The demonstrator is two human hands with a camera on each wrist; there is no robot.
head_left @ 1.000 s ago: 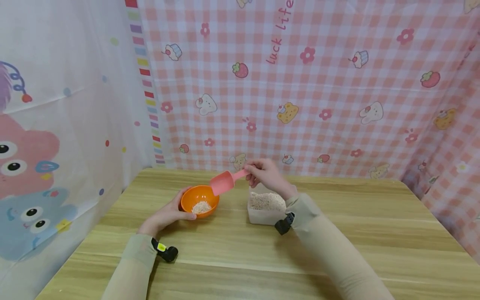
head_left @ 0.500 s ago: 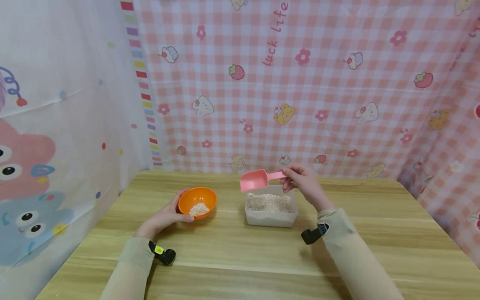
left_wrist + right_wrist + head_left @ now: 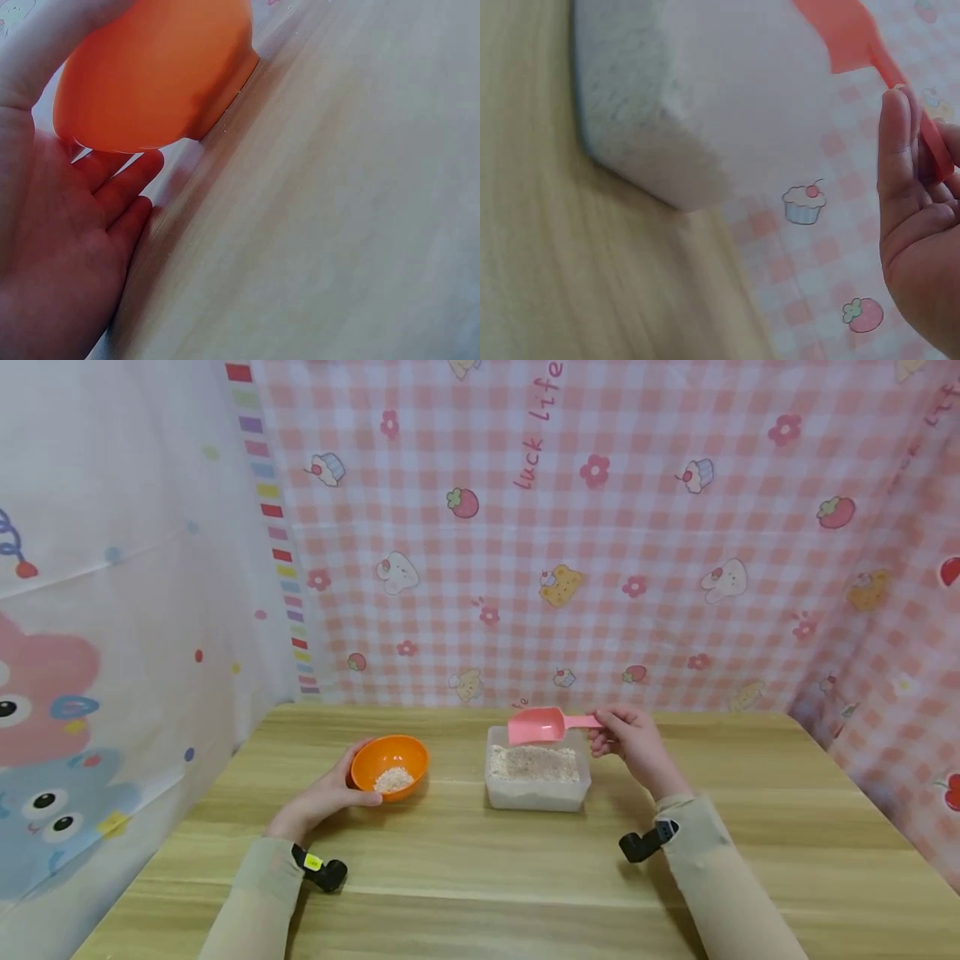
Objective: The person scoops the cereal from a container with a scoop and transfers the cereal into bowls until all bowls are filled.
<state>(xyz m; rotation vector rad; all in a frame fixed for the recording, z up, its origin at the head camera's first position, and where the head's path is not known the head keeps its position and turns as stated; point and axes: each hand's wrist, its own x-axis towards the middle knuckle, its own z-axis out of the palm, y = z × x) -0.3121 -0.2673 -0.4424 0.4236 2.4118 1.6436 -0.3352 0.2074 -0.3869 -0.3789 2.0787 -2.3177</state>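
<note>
My left hand [image 3: 322, 795] cups the near left side of a small orange bowl [image 3: 390, 762] that holds a little pale grain; the left wrist view shows the bowl [image 3: 154, 71] against my thumb and palm [image 3: 60, 247]. My right hand [image 3: 633, 745] pinches the handle of a pink scoop [image 3: 542, 725], which hangs level just above the far edge of a clear plastic tub [image 3: 536, 789] filled with the same grain. In the right wrist view the tub [image 3: 652, 105] and the scoop [image 3: 840, 34] show beside my fingers [image 3: 900, 150].
The wooden table [image 3: 480, 868] stretches toward me and to the right. A pink checked cloth [image 3: 600, 527] hangs behind and at the right, a white cartoon cloth [image 3: 112, 610] at the left. Black wrist cameras [image 3: 322, 870] sit on both sleeves.
My right hand has carried the pink scoop from over the orange bowl rightward to above the grain tub. The left hand has stayed on the bowl. The view shifted slightly.
</note>
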